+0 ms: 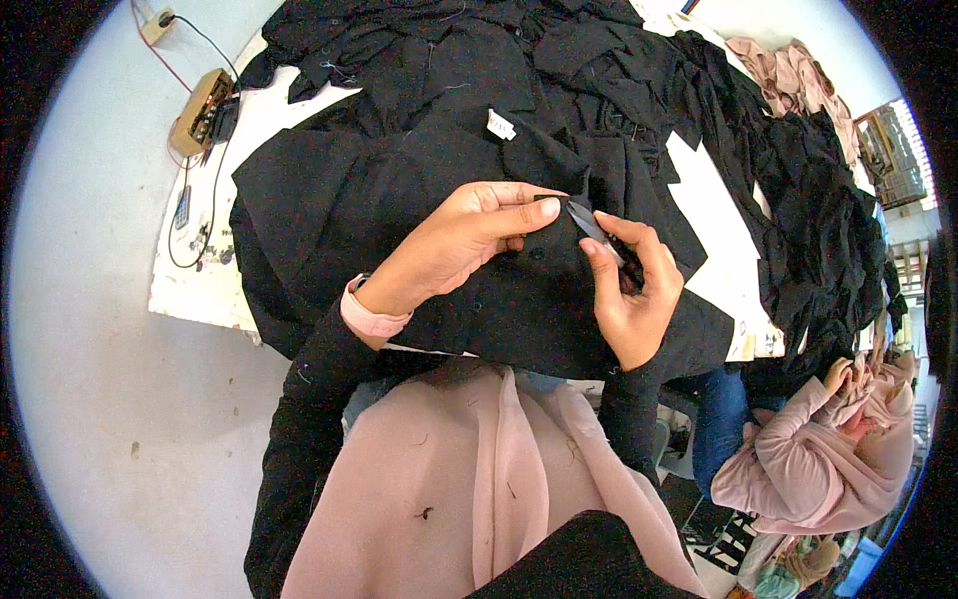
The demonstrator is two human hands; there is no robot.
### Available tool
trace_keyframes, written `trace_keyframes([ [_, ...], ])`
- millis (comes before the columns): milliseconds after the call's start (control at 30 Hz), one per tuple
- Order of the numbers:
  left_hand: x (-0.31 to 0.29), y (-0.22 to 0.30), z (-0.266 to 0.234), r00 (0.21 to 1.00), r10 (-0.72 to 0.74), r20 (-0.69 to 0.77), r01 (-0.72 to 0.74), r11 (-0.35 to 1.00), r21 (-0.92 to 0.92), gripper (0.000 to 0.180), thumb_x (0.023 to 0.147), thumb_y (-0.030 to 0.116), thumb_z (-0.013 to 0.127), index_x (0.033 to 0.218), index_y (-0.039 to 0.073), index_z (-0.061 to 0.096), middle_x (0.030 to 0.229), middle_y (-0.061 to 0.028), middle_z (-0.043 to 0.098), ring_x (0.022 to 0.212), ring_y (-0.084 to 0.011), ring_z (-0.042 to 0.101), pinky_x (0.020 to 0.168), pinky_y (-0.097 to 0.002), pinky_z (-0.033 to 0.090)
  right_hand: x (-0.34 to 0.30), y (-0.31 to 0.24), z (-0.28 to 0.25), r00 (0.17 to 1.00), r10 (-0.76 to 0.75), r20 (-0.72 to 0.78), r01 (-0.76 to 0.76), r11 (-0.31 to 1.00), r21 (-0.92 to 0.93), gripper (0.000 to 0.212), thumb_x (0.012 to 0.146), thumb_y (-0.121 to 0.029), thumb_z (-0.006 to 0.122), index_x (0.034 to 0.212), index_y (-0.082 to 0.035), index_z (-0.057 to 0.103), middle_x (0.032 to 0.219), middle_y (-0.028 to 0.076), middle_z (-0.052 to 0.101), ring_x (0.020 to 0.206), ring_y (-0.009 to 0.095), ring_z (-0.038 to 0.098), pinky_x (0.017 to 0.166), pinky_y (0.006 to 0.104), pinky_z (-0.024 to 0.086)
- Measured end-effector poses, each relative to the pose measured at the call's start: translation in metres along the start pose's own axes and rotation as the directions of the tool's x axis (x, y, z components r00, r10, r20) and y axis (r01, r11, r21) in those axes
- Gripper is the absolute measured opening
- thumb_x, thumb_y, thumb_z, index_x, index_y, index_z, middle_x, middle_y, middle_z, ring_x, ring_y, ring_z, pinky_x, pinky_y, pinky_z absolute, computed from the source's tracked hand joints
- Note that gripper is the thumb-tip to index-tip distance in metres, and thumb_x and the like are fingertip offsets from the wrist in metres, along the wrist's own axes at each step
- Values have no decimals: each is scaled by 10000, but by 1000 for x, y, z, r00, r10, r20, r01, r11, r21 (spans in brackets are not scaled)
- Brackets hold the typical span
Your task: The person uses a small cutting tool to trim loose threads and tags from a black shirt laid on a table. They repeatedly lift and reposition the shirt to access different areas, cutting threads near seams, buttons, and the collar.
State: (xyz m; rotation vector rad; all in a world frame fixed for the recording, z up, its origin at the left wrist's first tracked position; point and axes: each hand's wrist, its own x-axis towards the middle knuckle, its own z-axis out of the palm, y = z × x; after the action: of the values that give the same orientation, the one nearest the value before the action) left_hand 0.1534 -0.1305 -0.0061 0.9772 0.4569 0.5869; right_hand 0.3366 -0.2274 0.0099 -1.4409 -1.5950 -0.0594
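A black garment [439, 309] is spread over the white table in front of me, with a small white tag [501, 125] on its far part. My left hand [474, 240] is closed in a pinch on an edge of the black cloth, thumb against fingers. In my right hand [639, 290] is a pair of small metal thread snips [591, 226], gripped between thumb and fingers. Their blades point up and left, right beside my left fingertips. Whether a thread lies between the blades is too small to tell.
Black garments [798, 230] are heaped across the far and right sides of the white table [205, 290]. A brown box [202, 112] with cables stands at the left edge. Pink cloth [793, 75] lies far right. Another person [818, 449] sits at the lower right.
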Motion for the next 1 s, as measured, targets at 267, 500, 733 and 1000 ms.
trace_keyframes([
  [267, -1, 3, 4, 999, 40, -13, -38, 993, 115, 354, 980, 224, 654, 1232, -24, 640, 1089, -42, 702, 951, -95, 645, 864, -235, 497, 1, -2, 1, 999, 52, -7, -50, 984, 170, 225, 857, -103, 755, 1063, -45, 686, 957, 83, 721, 758, 172, 655, 722, 290, 457],
  [500, 7, 10, 1, 963, 254, 91, -270, 911, 312, 375, 1009, 238, 604, 1287, -12, 616, 1134, -80, 703, 1006, -120, 645, 904, -255, 496, 6, 21, 11, 925, 318, 207, -380, 764, 522, 176, 876, -85, 757, 1008, -11, 667, 825, -43, 610, 747, 62, 536, 701, 225, 437],
  [733, 31, 36, -80, 790, 587, 175, -23, -257, 966, 283, 962, 175, 595, 1227, 99, 658, 1229, -111, 675, 1144, -312, 634, 997, -387, 470, 17, 65, 9, 861, 509, 16, -392, 643, 659, 201, 901, -133, 755, 1012, 16, 676, 932, 18, 669, 857, 94, 587, 797, 230, 441],
  [1000, 41, 4, -111, 760, 615, 210, 63, -391, 918, 230, 939, 263, 636, 1143, 166, 674, 1280, -47, 633, 1296, -275, 515, 1075, -493, 333, 12, 90, 17, 847, 530, 48, -416, 603, 680, 189, 885, -104, 769, 1014, 6, 686, 968, 37, 687, 875, 104, 611, 806, 221, 450],
])
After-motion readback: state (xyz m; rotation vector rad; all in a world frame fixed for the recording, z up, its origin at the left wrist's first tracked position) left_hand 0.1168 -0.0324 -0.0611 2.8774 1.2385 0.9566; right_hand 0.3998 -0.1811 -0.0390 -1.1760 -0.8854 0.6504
